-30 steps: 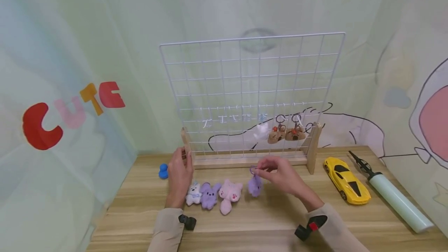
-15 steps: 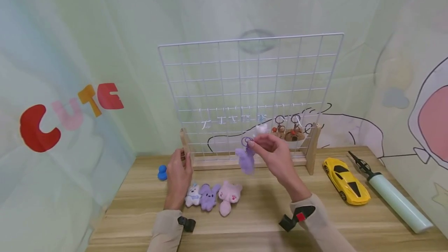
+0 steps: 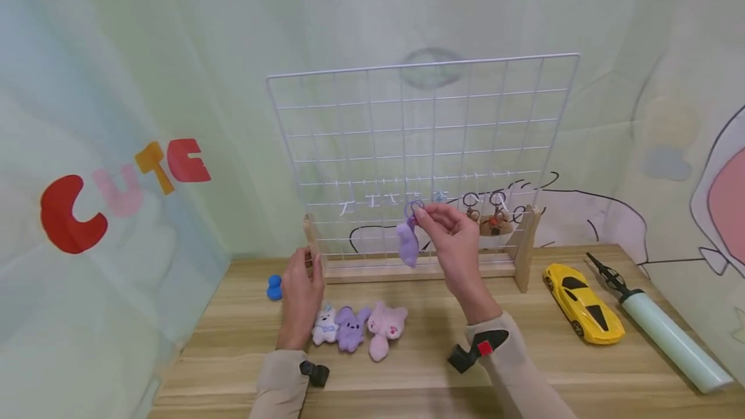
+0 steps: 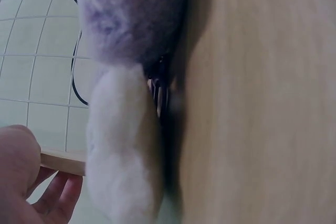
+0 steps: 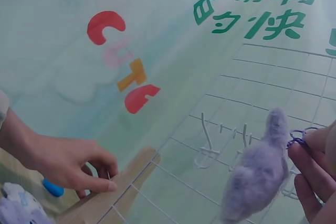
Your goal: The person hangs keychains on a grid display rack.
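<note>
Pinching the ring of a purple plush, the right hand holds it up before the wire grid.
The plush hangs below the fingertips, near a row of white hooks; whether the ring touches one, I cannot tell. The left hand grips the grid's wooden left post, thumb on one side and fingers on the other. On the table, close together and just right of the left wrist, lie a white plush, another purple plush and a pink plush. Two brown plushes hang at the grid's right, one partly behind the right hand. A blue toy sits left of the left hand; a yellow car and a pump lie at the far right.
</note>
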The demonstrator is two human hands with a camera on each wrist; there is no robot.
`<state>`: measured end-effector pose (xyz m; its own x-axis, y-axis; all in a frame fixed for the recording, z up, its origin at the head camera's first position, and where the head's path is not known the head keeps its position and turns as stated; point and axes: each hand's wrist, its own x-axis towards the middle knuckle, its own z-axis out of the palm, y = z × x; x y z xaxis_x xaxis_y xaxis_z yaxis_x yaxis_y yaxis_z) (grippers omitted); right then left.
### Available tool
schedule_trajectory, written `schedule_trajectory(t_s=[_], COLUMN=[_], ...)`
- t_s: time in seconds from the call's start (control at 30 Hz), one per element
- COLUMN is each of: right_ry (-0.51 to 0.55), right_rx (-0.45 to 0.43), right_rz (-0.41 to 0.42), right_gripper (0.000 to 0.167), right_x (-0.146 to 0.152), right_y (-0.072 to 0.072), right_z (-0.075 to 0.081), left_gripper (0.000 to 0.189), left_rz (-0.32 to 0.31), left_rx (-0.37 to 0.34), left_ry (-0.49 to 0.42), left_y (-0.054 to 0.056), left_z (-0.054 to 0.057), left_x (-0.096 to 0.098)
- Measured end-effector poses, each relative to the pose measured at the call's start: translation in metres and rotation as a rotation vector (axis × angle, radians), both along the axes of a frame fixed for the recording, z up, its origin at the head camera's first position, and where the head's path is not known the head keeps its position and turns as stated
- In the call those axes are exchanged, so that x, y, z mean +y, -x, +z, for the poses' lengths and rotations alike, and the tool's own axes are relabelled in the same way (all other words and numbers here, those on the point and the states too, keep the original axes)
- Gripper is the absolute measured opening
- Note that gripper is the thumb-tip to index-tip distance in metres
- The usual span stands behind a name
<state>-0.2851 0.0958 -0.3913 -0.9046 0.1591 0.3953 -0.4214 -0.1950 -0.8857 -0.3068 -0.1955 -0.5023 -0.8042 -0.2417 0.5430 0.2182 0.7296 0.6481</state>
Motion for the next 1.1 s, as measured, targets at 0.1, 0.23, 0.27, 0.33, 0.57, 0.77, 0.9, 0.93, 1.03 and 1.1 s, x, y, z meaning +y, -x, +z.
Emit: schedule_trajectory(t_s=[0.1, 0.23, 0.27, 0.33, 0.57, 0.77, 0.9, 0.93, 1.03, 1.1], right_ry=[0.05, 0.074, 0.081, 0.094, 0.131, 0.147, 0.156, 0.161, 0.178, 0.189], right_rx=[-0.029, -0.065, -0.072, -0.074, -0.062, -0.027, -0.008, -0.005, 0.001, 0.008], right_rz=[-0.023, -0.043, -0.04, -0.031, -0.034, -0.034, -0.036, -0.035, -0.036, -0.032], right_gripper=[0.023, 0.025, 0.025, 0.025, 0.022, 0.023, 0.022, 0.021, 0.019, 0.019], right_x=[-0.002, -0.002, -0.002, -0.002, -0.006, -0.009, -0.011, -0.011, -0.013, -0.014], right_y=[0.002, 0.005, 0.006, 0.008, 0.012, 0.011, 0.012, 0.012, 0.013, 0.013], right_z=[0.002, 0.002, 0.001, 0.0, -0.004, -0.004, -0.005, -0.005, -0.004, -0.003], left_gripper=[0.025, 0.024, 0.024, 0.024, 0.025, 0.025, 0.026, 0.026, 0.026, 0.026], left_rz=[0.002, 0.005, 0.007, 0.009, 0.014, 0.016, 0.012, 0.013, 0.014, 0.014], left_rx=[0.006, 0.016, 0.016, 0.017, 0.01, -0.007, -0.019, -0.021, -0.029, -0.032], left_ry=[-0.003, 0.002, 0.005, 0.008, 0.008, -0.001, -0.007, -0.006, -0.007, -0.008], left_y=[0.0, 0.001, 0.001, 0.001, -0.001, -0.001, -0.001, -0.001, -0.001, 0.0], left_z=[0.0, -0.001, -0.001, -0.001, 0.001, 0.002, 0.001, 0.001, 0.0, 0.0], left_x=[0.0, 0.002, 0.002, 0.002, 0.003, 0.001, 0.001, 0.001, 0.001, 0.002])
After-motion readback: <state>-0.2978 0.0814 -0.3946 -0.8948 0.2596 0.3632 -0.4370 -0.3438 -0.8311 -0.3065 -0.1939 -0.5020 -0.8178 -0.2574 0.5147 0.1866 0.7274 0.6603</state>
